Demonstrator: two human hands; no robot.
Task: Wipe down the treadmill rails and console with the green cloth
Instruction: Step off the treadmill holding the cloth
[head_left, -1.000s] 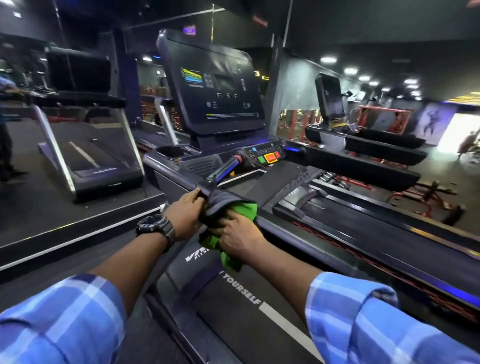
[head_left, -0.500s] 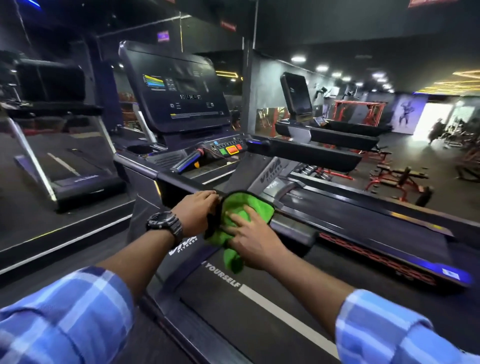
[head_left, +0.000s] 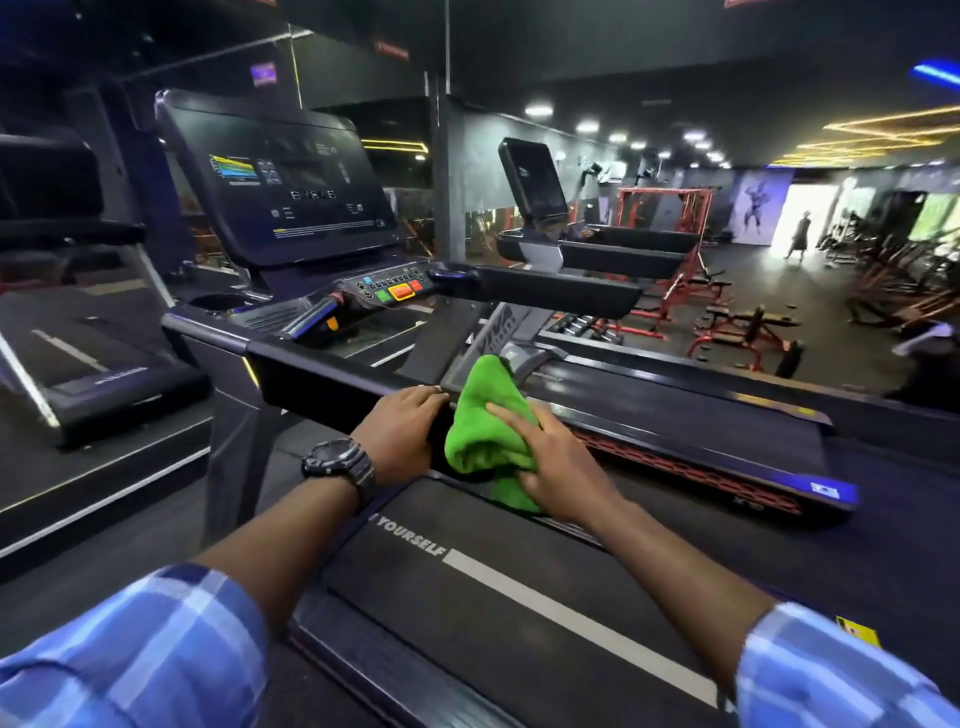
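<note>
From the head camera, the crumpled bright green microfibre cloth (head_left: 485, 426) is bunched over the near end of the black padded left handrail (head_left: 332, 376) of the treadmill. The right hand (head_left: 558, 465) holds it there, its grip curled round the cloth with the fingers (head_left: 511, 418) pressed into the folds and a tail of cloth hanging below the palm. The left hand (head_left: 402, 434), with a black wristwatch (head_left: 340, 465) on its wrist, rests on the same rail just beside the cloth, its fingers laid fairly flat over the top; whether they touch the cloth cannot be told. Beyond stands the dark tilted console screen (head_left: 280, 182), and below it a button panel (head_left: 395, 288) with green, orange and red keys. The black running belt (head_left: 498, 587) with a white stripe lies beneath the forearms.
</note>
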